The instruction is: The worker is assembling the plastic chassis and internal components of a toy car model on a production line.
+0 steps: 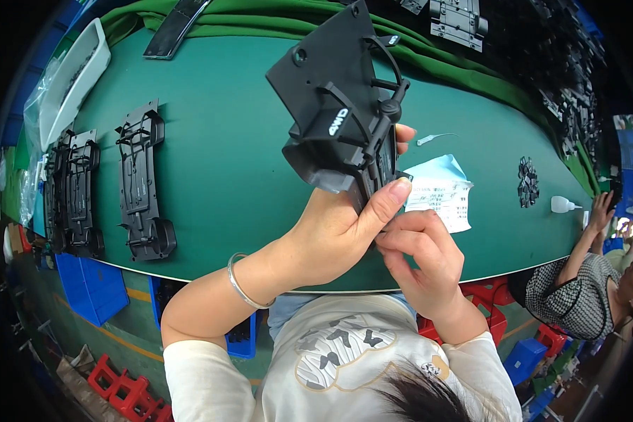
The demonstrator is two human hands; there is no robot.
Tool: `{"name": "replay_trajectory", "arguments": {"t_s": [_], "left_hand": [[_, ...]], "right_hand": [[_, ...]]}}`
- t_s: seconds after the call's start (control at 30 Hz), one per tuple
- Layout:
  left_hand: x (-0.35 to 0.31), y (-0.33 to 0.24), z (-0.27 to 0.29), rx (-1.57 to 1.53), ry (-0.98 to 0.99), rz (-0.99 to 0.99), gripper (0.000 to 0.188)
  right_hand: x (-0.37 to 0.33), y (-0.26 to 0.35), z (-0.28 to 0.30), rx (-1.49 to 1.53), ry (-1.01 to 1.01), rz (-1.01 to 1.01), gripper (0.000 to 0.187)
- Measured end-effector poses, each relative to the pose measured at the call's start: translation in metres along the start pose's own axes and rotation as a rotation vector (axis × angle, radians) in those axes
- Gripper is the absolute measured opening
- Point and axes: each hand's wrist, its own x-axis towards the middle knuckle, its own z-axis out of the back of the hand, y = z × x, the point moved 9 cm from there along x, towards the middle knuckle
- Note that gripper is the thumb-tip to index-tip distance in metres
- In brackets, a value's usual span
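Note:
A black plastic toy-car chassis (328,105) is held up, tilted, above the near side of the table. My left hand (337,225) wraps round its lower end, with the thumb along the near edge. Just beside that thumb, my right hand (425,257) is closed in a pinch at the chassis's lower edge. Whatever lies between the right fingertips is hidden. Behind the chassis, a paper slip (443,200) rests on the table. Several more black chassis (142,183) lie at the left.
A pile of small black parts (528,181) and a white dropper bottle (563,205) sit on the right of the green table (218,141). A white tray (77,81) stands far left. Many black parts (570,63) heap at the far right. Another person (577,292) works at the right edge.

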Motion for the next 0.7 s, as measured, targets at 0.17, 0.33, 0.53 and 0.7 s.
{"name": "replay_trajectory", "arguments": {"t_s": [0.17, 0.33, 0.53, 0.7], "left_hand": [[-0.0006, -0.001, 0.0, 0.024, -0.011, -0.043, 0.036], [-0.0012, -0.0039, 0.0006, 0.047, -0.02, -0.076, 0.036], [-0.0024, -0.0074, 0.0001, 0.086, 0.001, -0.113, 0.035], [-0.0011, -0.0086, 0.0019, 0.053, -0.013, -0.137, 0.037]], "right_hand": [[0.0004, 0.0001, -0.002, -0.03, -0.012, 0.01, 0.025], [0.0012, 0.001, -0.0032, -0.03, -0.029, 0.032, 0.026], [0.0017, 0.0042, -0.0048, -0.05, -0.052, 0.076, 0.027], [0.0018, -0.0016, -0.0021, -0.008, -0.057, 0.046, 0.026]]}}
